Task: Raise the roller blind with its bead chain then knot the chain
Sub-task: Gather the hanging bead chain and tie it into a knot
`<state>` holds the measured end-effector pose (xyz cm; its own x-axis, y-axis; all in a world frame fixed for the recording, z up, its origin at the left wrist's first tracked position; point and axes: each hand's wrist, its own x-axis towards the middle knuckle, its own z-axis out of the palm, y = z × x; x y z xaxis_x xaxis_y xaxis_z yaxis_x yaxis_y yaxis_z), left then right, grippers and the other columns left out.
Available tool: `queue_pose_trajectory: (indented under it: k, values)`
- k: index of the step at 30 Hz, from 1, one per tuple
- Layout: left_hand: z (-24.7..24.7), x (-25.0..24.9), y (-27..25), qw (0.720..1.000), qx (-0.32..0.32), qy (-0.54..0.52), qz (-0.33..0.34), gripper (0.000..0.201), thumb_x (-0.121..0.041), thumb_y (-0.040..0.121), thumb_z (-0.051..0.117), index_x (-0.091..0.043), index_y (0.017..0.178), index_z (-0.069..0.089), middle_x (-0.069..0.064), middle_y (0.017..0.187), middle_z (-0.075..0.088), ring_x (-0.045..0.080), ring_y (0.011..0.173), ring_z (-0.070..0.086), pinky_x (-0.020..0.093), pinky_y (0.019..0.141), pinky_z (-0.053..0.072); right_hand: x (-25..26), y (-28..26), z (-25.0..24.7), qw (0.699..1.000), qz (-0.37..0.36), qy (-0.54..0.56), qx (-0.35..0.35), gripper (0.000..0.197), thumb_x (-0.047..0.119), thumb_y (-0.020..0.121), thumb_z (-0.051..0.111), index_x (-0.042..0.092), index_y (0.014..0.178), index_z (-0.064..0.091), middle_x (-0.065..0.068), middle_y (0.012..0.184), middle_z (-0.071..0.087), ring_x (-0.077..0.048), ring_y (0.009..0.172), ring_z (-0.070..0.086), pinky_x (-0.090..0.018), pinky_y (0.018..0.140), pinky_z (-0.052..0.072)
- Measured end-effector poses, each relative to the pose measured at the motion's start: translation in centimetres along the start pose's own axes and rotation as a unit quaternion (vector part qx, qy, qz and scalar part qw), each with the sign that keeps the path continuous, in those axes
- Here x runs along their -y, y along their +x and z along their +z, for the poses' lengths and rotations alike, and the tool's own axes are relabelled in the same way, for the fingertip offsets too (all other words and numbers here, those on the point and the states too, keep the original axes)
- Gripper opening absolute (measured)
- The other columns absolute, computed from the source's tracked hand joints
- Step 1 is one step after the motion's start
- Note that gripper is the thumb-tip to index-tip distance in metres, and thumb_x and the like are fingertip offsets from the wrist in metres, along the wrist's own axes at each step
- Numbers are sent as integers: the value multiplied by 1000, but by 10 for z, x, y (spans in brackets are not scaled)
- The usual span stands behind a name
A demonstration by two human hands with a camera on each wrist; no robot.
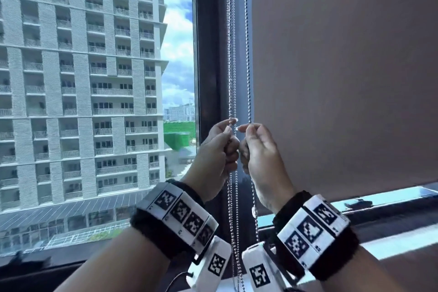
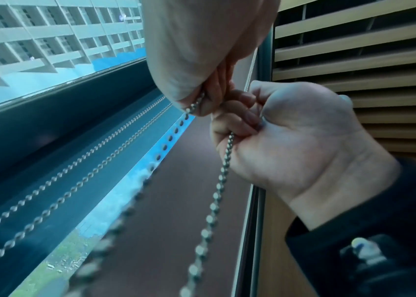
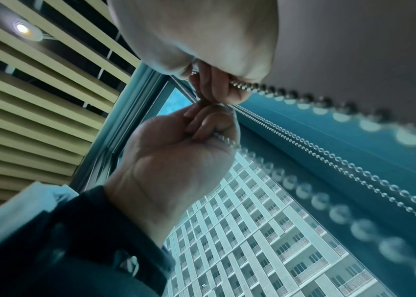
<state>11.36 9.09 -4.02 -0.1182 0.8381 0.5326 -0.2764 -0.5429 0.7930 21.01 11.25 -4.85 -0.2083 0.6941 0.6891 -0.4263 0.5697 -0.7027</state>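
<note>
Centre of the head view, the silver metal bead chain (image 1: pixel 248 59) hangs in thin vertical strands down the dark window frame (image 1: pixel 208 54), just left of the grey-brown roller blind fabric (image 1: pixel 343 73), whose bottom edge sits low at the right, barely raised. Both hands meet at mid-frame: the left hand (image 1: pixel 219 149) curls its fingers round one strand, and the right hand (image 1: pixel 259 147) pinches the neighbouring strand between thumb and forefinger, fingertips almost touching. The beads look small, smooth and shiny, so the danger, I'd say, is slip: a loose pinch could let the strand run through. Grabbing the wrong strand among the several would likely lower the blind instead. Crossing strands now could tangle them before any knot is wanted. At the left of the frame, a pale high-rise building (image 1: pixel 83 78) fills the glass.
</note>
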Motion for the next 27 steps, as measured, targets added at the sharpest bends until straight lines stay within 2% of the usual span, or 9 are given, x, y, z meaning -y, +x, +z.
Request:
queue_pose_trajectory:
  k: [4, 7, 12, 18, 21, 23, 24, 25, 27]
  values:
    - [1, 15, -12, 999, 22, -5, -34, 28, -17, 100, 37, -16, 124, 52, -9, 51, 31, 1, 38, 25, 13, 32, 17, 1, -6, -2, 999, -24, -27, 9, 25, 30, 100, 39, 15, 103, 58, 17, 50, 52, 0, 53, 49, -21, 56, 43]
    - [3, 16, -18, 997, 45, -7, -62, 18, -19, 100, 38, -16, 115, 46, -10, 49, 30, -1, 36, 24, 13, 33, 13, 0, -4, -2, 998, -38, -57, -1, 28, 44, 91, 43, 25, 101, 60, 19, 59, 52, -4, 65, 49, -32, 71, 42]
    - [5, 4, -20, 990, 85, 46, -99, 11, -25, 100, 38, -19, 92, 44, -12, 47, 31, 1, 38, 21, 19, 42, 5, 2, 0, -3, 994, -41, -106, 5, 26, 39, 97, 41, 22, 88, 60, 14, 68, 53, -8, 67, 50, -35, 71, 42]
    - [7, -7, -11, 984, 85, 115, -105, 25, -29, 94, 35, -15, 87, 55, -2, 69, 45, 9, 54, 40, 23, 51, 31, 4, 4, -6, 983, -66, -168, -17, 33, 34, 99, 37, 20, 71, 45, 1, 67, 52, -12, 61, 53, -38, 62, 49]
    - [14, -21, -3, 985, 65, 147, -66, 39, -42, 85, 38, -14, 101, 61, 4, 89, 56, 16, 78, 54, 32, 72, 41, 7, 2, -7, 983, -79, -164, 10, 30, 31, 100, 36, 20, 87, 60, 1, 85, 68, -10, 79, 66, -34, 76, 55]
    - [21, -29, 1, 980, 19, 200, -4, 39, -45, 90, 41, -19, 112, 60, 2, 105, 61, 19, 96, 57, 37, 86, 44, 11, 0, -7, 982, -87, -164, 27, 31, 28, 101, 34, 21, 90, 62, 10, 81, 68, 3, 74, 63, -19, 72, 50]
    - [24, -34, 2, 971, -5, 233, 44, 33, -40, 93, 43, -21, 116, 58, 2, 110, 61, 18, 101, 58, 36, 89, 44, 13, -1, -7, 982, -86, -168, 30, 31, 29, 101, 34, 21, 89, 61, 14, 75, 65, 4, 69, 60, -20, 69, 48]
    - [27, -38, 3, 958, -22, 267, 101, 30, -33, 94, 45, -21, 121, 55, 2, 115, 60, 16, 103, 58, 33, 90, 45, 12, -1, -6, 980, -83, -178, 29, 33, 33, 101, 34, 18, 88, 60, 13, 72, 63, 0, 67, 58, -28, 69, 49]
    - [32, -44, 7, 936, -28, 300, 183, 36, -24, 94, 51, -17, 129, 49, 2, 117, 60, 10, 99, 59, 21, 84, 47, 10, 1, -4, 978, -75, -192, 24, 41, 44, 97, 33, 11, 91, 59, -10, 84, 67, -20, 78, 61, -50, 81, 51]
